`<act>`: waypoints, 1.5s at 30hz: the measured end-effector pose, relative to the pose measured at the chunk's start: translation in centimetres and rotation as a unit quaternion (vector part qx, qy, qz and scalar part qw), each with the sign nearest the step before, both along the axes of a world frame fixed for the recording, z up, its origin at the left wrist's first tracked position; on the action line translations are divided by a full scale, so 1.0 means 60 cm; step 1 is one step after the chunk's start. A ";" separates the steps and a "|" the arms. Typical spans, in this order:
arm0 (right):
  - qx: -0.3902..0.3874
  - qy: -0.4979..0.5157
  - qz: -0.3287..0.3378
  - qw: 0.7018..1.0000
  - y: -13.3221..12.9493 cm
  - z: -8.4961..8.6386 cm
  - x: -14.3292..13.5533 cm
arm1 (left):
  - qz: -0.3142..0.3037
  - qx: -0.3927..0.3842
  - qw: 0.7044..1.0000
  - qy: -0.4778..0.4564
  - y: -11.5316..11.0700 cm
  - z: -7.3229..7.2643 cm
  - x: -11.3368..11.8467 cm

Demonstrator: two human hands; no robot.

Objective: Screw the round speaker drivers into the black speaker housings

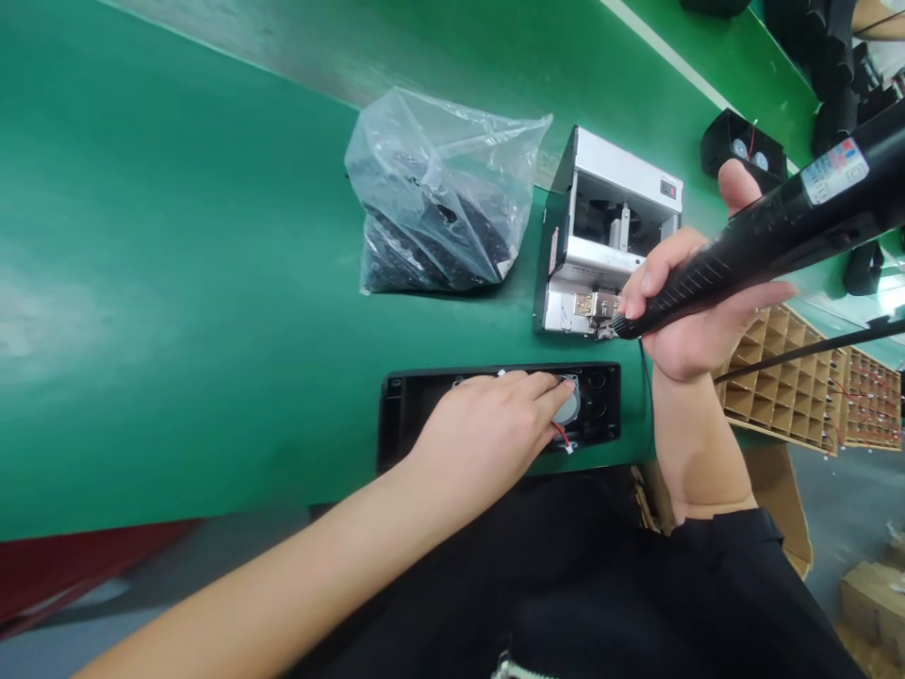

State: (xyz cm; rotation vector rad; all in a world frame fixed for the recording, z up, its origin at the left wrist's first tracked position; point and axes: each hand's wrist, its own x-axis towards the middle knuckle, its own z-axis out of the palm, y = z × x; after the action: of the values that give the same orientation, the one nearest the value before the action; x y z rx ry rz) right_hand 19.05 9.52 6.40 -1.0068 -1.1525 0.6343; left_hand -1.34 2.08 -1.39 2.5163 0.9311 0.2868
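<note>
My left hand (495, 415) reaches into a long black plastic housing (390, 415) at the table's near edge. Its fingers are closed together on a small round-coned speaker (567, 407) near the housing's right end, covering much of it. A short red wire (561, 434) with a white plug comes out beside the fingertips. Wrapped around a black electric screwdriver (749, 240) is my right hand (697, 311), its thumb raised off the body. The screwdriver's lower end is at the front of a silver screw feeder (615, 174), where metal parts show; the bit is hard to make out.
A clear plastic bag (445, 198) of small black parts lies behind the housing on the green table (176, 283). Cardboard divider trays (784, 382) stand at the right. Further back is a black box (742, 146) with two speakers. Another person's arm (880, 19) shows at top right.
</note>
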 end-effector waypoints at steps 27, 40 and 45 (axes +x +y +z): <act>0.121 -0.017 0.047 0.991 -0.110 -0.075 0.009 | 0.021 -0.057 0.998 0.001 0.006 0.009 -0.013; 0.097 -0.031 0.027 0.994 -0.120 -0.095 0.008 | 0.011 -0.040 0.999 0.013 0.005 0.016 -0.005; 0.118 -0.017 0.055 0.991 -0.115 -0.096 0.012 | 0.006 -0.028 1.000 0.012 0.006 0.013 -0.006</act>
State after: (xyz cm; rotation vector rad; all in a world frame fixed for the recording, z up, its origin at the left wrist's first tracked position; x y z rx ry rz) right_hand 19.75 2.61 0.65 -0.7588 -1.2863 0.5538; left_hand -1.71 2.46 -0.62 2.4701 0.9502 0.2311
